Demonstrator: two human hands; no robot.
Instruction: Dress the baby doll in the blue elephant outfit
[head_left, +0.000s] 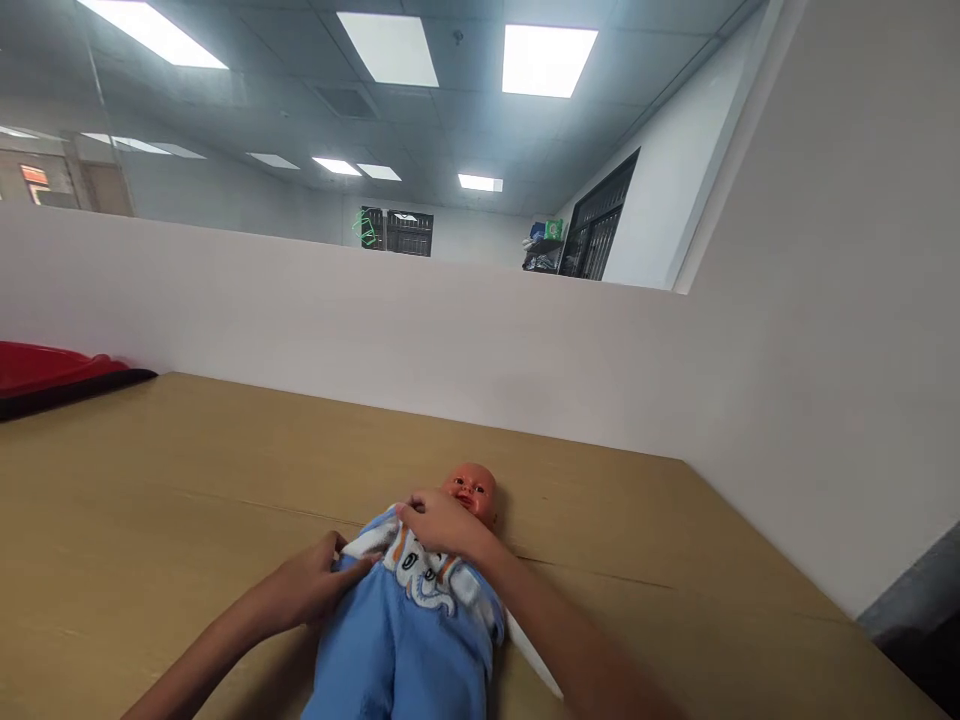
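A baby doll [474, 482] lies on its back on the brown tabletop, its head away from me. It wears a blue and white outfit [427, 640] with an elephant face on the chest. My right hand [439, 522] reaches across the chest, closed with thumb and fingers pinching the outfit by the shoulder, just below the doll's chin. At the doll's side, my left hand [315, 582] is closed on the edge of the outfit near the white sleeve, its thumb lying over the blue cloth. The lower legs run out of the frame.
The brown table [187, 520] meets a white wall [420, 330] at the back and another wall at the right. A red tub-like thing [52, 368] with a dark edge sits at the far left. Above the back wall is a glass window [300, 150] onto another room.
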